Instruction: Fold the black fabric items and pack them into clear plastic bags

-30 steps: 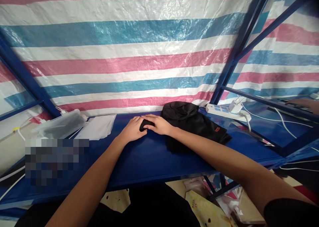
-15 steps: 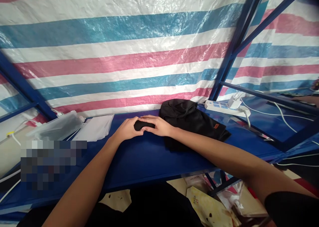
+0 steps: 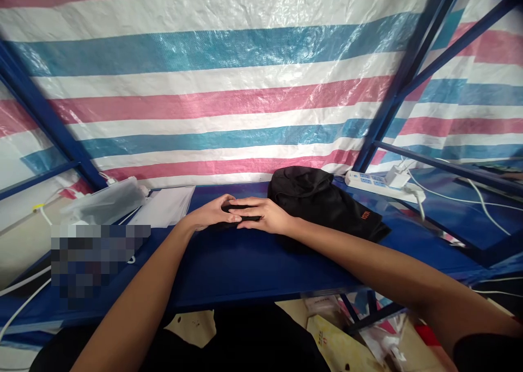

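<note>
A wide plastic sheet (image 3: 229, 99), striped in red, white and blue, hangs in front of me. Below it runs the blue desk (image 3: 245, 276), with blue metal bars (image 3: 386, 119) rising at either end. On the desk to my right, a black garment (image 3: 318, 200) lies rumpled, partly behind my right forearm, with small orange lettering near one edge. Over on the left are a translucent plastic bag (image 3: 108, 202) and, just beside it, some white papers (image 3: 163, 206). A white power strip (image 3: 368, 181) with plugs in it sits past the garment, on the right. My left hand (image 3: 206, 214) and right hand (image 3: 272, 215) meet near the middle of the desk, fingers bent and overlapping. Both grasp a small black bundle (image 3: 250, 218), one from each side, covering most of it; whether it touches the desk, I cannot tell.
</note>
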A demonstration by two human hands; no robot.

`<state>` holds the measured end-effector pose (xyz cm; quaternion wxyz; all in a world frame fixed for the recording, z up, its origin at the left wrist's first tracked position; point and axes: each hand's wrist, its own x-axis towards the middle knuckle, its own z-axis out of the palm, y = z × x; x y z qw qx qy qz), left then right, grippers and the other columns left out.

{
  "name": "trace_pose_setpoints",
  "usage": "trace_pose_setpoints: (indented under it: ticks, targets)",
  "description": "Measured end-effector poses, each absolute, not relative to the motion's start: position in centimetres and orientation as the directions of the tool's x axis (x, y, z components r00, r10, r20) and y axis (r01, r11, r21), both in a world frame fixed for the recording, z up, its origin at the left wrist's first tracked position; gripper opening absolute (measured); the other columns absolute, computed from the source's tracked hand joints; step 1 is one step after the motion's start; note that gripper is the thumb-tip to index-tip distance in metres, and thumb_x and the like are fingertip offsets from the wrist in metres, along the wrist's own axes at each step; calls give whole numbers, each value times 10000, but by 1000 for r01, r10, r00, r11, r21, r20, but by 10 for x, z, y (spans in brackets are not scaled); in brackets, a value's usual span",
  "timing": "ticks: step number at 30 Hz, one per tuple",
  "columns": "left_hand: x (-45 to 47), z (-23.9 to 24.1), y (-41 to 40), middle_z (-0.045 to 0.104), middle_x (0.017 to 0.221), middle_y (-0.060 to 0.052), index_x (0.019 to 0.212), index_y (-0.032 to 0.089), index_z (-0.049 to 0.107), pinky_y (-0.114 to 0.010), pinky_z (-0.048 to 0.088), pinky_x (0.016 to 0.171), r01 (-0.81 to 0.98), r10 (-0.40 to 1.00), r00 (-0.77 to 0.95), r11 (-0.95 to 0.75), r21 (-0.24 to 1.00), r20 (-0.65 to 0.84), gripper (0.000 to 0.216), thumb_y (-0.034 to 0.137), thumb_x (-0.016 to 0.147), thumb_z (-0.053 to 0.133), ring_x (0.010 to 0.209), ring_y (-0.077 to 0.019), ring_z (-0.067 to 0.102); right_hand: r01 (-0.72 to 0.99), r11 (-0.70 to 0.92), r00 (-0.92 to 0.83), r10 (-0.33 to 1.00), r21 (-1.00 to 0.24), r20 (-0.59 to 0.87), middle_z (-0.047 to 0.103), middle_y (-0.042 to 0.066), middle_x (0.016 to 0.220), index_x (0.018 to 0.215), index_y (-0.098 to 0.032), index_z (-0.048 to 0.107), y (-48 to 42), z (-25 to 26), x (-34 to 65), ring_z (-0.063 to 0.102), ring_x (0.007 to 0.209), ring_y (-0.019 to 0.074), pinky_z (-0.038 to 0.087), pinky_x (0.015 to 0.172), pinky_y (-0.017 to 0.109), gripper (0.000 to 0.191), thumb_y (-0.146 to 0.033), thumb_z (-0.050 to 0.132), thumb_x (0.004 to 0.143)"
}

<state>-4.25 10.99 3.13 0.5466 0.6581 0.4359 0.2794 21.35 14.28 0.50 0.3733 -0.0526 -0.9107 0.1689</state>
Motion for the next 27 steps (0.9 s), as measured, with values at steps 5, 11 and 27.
trace_pose_setpoints:
  ticks: [5,11,27]
  targets:
    - [-57,37,110,713,1192,-58,1380,267,528,-333,590,848,177,835,528,72,982,-156,798,309,727,985,985,-211,755,-48,963,-702,156,-265,695,598,48,1647,1528,-369,677,139,8,210,621,1482,268,508,1259,430,514,-278,773,1032]
    - [-65,38,108,694,898,6,1447,245,524,-283,535,637,199,791,573,123,972,-217,883,378,705,985,697,-160,692,-9,993,-826,57,-114,560,532,22,1704,1531,-393,673,141,12,213,603,1486,266,501,1261,431,515,-356,781,1028]
    - [-129,27,131,768,1247,-173,1149,191,753,-477,539,1038,903,884,-323,182,389,337,424,548,978,600,1205,-391,683,267,865,-573,497,-425,651,669,89,1564,1384,-297,796,168,1,228,731,1343,309,595,1177,464,388,-318,792,997]
